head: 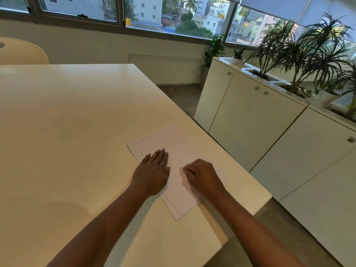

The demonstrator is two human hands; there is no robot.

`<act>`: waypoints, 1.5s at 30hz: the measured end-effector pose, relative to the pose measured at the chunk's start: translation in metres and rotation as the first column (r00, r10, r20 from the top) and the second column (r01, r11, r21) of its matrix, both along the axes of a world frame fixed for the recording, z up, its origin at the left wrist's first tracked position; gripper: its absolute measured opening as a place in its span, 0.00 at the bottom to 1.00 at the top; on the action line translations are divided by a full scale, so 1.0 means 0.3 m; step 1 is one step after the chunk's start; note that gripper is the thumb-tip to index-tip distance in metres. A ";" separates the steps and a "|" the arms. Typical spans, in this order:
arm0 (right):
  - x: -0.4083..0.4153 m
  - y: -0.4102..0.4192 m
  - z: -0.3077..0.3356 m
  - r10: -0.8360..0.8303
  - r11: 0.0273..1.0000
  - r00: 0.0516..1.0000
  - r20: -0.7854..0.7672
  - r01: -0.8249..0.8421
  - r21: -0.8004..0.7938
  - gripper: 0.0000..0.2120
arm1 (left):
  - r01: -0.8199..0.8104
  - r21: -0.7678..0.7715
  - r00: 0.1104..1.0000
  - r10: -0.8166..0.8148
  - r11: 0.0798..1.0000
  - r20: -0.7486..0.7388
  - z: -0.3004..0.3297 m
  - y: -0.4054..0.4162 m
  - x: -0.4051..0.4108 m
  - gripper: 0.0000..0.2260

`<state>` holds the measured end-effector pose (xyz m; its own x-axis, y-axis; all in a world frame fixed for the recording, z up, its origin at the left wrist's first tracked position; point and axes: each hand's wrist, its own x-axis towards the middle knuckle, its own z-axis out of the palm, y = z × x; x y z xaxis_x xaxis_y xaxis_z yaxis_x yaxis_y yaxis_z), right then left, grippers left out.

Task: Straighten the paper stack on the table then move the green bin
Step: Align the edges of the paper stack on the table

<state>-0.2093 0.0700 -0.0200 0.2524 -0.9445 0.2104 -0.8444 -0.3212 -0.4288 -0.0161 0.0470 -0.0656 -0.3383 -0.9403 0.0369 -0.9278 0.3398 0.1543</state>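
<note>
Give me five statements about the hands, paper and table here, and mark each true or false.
1. The left hand lies flat on the paper stack. True.
2. The right hand is raised clear above the paper. False: it rests on the stack, fingers curled.
3. The stack's sheets are fanned at the near corner. True.
4. A green bin stands on the table. False: no bin is in view.
5. The paper lies at the table's far left corner. False: it lies near the right edge, close to the person.
</note>
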 end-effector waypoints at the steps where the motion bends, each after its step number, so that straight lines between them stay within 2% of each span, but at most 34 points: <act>1: -0.007 -0.016 0.000 -0.028 0.999 0.999 -0.017 0.027 -0.017 0.10 | -0.006 0.007 1.000 0.006 1.000 0.004 0.001 0.000 0.000 0.27; 3: 0.021 -0.009 -0.018 -0.025 0.999 0.999 -0.036 0.023 -0.040 0.11 | -0.015 0.013 1.000 0.015 1.000 0.013 0.003 -0.002 0.000 0.27; 7: 0.061 0.036 -0.049 0.121 0.993 0.992 -0.028 -0.121 -0.014 0.08 | -0.016 0.014 1.000 0.015 1.000 0.025 -0.001 -0.005 0.000 0.27; 12: -0.013 -0.040 -0.002 -0.063 0.997 0.998 -0.004 0.063 -0.045 0.10 | -0.012 0.017 1.000 0.011 1.000 0.016 0.002 -0.003 -0.001 0.27; 17: 0.069 0.021 -0.037 0.138 0.990 0.987 -0.081 -0.139 -0.006 0.09 | -0.009 0.008 1.000 0.009 1.000 0.022 -0.001 -0.005 0.000 0.27; 22: -0.004 -0.051 0.005 -0.039 0.999 0.998 -0.044 0.038 -0.017 0.13 | -0.016 0.009 1.000 0.015 1.000 0.019 -0.003 -0.006 -0.001 0.27; 27: 0.049 0.018 -0.039 0.134 0.991 0.988 -0.082 -0.134 0.010 0.10 | -0.015 -0.001 1.000 0.015 1.000 0.027 -0.011 -0.008 -0.002 0.27; 32: -0.007 -0.053 0.008 -0.038 0.999 0.999 -0.014 0.038 -0.027 0.10 | -0.013 -0.014 1.000 0.013 1.000 0.023 -0.009 -0.007 -0.002 0.27; 37: 0.045 0.037 -0.038 0.121 0.992 0.992 -0.044 -0.119 0.036 0.09 | -0.018 -0.014 1.000 0.018 1.000 0.019 -0.015 -0.009 -0.002 0.27; 42: -0.009 -0.037 0.006 -0.050 0.999 0.999 -0.017 0.050 0.001 0.10 | -0.014 -0.007 1.000 0.014 1.000 0.021 -0.013 -0.010 -0.002 0.27; 45: 0.057 0.011 -0.027 0.032 0.999 0.995 -0.090 -0.033 -0.015 0.12 | -0.017 -0.005 0.999 0.017 1.000 0.027 -0.014 -0.010 -0.002 0.27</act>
<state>-0.1922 0.0732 -0.0280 0.3013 -0.9321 0.2012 -0.8681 -0.3554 -0.3465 -0.0167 0.0441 -0.0699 -0.3235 -0.9457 0.0325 -0.9371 0.3250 0.1275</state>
